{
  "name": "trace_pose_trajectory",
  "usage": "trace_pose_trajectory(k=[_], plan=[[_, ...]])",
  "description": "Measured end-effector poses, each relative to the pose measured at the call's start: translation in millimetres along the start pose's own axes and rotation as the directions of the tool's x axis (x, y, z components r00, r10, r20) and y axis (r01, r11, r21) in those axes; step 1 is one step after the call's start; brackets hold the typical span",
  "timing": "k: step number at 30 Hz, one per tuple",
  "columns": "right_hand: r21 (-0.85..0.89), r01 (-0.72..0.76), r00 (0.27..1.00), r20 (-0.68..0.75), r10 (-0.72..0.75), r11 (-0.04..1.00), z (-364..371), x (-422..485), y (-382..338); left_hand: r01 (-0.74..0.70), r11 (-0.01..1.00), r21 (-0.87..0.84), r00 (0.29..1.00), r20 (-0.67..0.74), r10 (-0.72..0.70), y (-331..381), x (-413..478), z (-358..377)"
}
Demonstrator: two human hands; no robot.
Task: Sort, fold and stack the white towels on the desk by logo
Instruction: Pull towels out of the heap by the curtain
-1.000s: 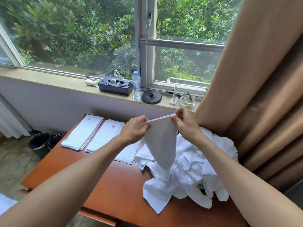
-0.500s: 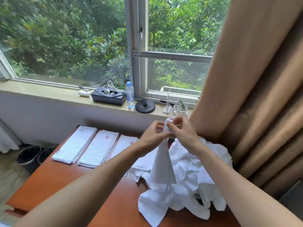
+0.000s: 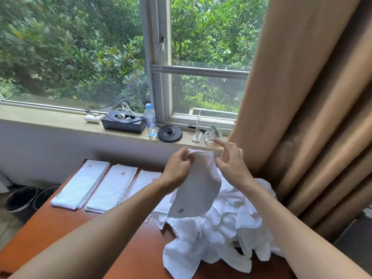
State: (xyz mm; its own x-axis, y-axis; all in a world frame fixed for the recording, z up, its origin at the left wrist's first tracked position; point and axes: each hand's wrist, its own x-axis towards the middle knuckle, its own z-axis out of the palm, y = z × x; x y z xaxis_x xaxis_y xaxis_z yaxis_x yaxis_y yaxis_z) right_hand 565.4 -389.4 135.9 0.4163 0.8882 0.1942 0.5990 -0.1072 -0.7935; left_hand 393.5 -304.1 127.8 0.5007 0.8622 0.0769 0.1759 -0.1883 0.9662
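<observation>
On the reddish wooden desk point(image 3: 60, 234), three folded red-logo white towels point(image 3: 111, 188) lie left of the hands. The left hand point(image 3: 177, 168) pinches a dark-logo white towel point(image 3: 198, 190), with the right hand point(image 3: 231, 166) loose-fingered beside it, above the crumpled unsorted towel heap point(image 3: 221, 238); most seems left.

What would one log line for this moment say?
left hand: grips towel corner over pile | right hand: beside towel, index finger straight | logo: dark | desk: three folded stacks, red logos
</observation>
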Motion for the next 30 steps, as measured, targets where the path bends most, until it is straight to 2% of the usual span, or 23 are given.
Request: trace_pose_trajectory(k=[2,5,10,13,17,21,24,27,30], plan=[[-0.054,0.011,0.995,0.098,-0.006,0.999,-1,6,3,-0.001,1.000,-0.031,1.000,0.025,0.002,3,0,-10],[-0.025,0.005,0.967,0.255,0.001,1.000,13,11,0,0.008,0.996,-0.088,1.000,0.004,-0.007,7,-4,-30],[0.172,-0.092,0.927,0.375,0.021,0.981,62,18,-13,0.049,0.996,-0.077,0.999,0.000,-0.049,0,-17,-74],[0.263,-0.233,0.888,0.449,0.095,0.936,94,23,-31,0.074,0.992,-0.098,0.996,-0.034,-0.078,-8,-26,-104],[0.323,-0.242,0.913,0.395,0.102,0.915,137,20,-54,0.083,0.990,-0.113,0.985,-0.143,-0.099,-23,-31,-153],[0.423,-0.132,0.969,0.243,0.028,0.897,180,22,-88,0.088,0.996,0.033,0.967,-0.242,-0.077,-54,-38,-215],[0.365,-0.029,0.960,0.270,-0.076,0.931,221,24,-118,0.104,0.990,0.094,0.939,-0.336,-0.067,-79,-46,-267],[0.292,-0.013,0.951,0.300,-0.079,0.956,269,24,-148,0.099,0.990,0.105,0.906,-0.420,-0.046,-105,-52,-321],[0.216,0.018,0.933,0.347,-0.094,0.976,319,24,-182,0.062,0.995,0.081,0.935,-0.353,-0.029,-124,-54,-369]])
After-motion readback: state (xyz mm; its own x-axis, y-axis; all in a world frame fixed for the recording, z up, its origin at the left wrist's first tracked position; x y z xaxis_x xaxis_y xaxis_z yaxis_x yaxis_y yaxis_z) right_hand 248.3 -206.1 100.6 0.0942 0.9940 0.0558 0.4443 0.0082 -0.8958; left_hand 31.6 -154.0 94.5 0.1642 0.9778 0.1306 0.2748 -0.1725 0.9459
